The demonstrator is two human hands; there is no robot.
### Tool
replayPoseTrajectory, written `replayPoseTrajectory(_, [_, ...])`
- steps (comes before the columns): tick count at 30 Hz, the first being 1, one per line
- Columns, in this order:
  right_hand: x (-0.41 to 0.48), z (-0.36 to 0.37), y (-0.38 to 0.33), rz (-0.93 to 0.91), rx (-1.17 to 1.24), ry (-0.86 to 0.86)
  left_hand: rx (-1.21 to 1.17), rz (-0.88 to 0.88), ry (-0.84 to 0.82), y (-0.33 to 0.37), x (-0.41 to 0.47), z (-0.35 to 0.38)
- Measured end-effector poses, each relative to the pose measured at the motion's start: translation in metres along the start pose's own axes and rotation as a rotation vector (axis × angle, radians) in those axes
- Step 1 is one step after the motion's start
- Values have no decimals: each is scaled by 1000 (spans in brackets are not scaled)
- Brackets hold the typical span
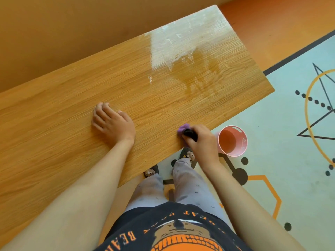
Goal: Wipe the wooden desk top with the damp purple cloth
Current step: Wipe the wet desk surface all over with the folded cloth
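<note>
The wooden desk top runs diagonally from lower left to upper right. My right hand is closed on the purple cloth at the desk's near edge; only a bunched corner of the cloth shows past my fingers, beside a small dark object in the same grip. My left hand lies flat, palm down, on the wood to the left of the cloth. A darker wet patch and pale streaks mark the far right part of the desk.
A pink bucket holding water stands on the floor just right of my right hand, below the desk edge. A pale patterned mat covers the floor. An orange wall runs along the desk's far side. My legs and slippers are under the near edge.
</note>
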State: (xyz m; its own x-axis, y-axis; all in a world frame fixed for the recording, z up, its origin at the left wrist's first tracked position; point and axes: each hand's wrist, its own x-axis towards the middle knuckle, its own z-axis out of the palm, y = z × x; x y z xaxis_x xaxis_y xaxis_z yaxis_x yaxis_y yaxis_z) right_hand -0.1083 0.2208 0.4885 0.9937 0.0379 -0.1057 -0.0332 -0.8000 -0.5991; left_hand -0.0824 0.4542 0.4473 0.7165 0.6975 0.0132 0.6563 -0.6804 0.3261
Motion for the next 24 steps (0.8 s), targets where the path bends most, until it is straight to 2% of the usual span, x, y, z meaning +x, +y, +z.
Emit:
replayPoseTrajectory(4, [7, -8, 7, -43, 18, -60, 12, -10, -3, 1, 0, -1])
replayPoseTrajectory(11, [94, -87, 93, 212, 1, 145, 41, -14, 39, 2, -1, 1])
replayPoseTrajectory(16, [115, -114, 115, 294, -72, 173, 49, -26, 66, 5, 0, 0])
replayPoseTrajectory(18, [100, -100, 96, 230, -83, 112, 52, -25, 68, 6, 0, -1])
replayPoseTrajectory(24, [55, -26, 17, -216, 3, -249, 27, -42, 90, 6, -2, -1])
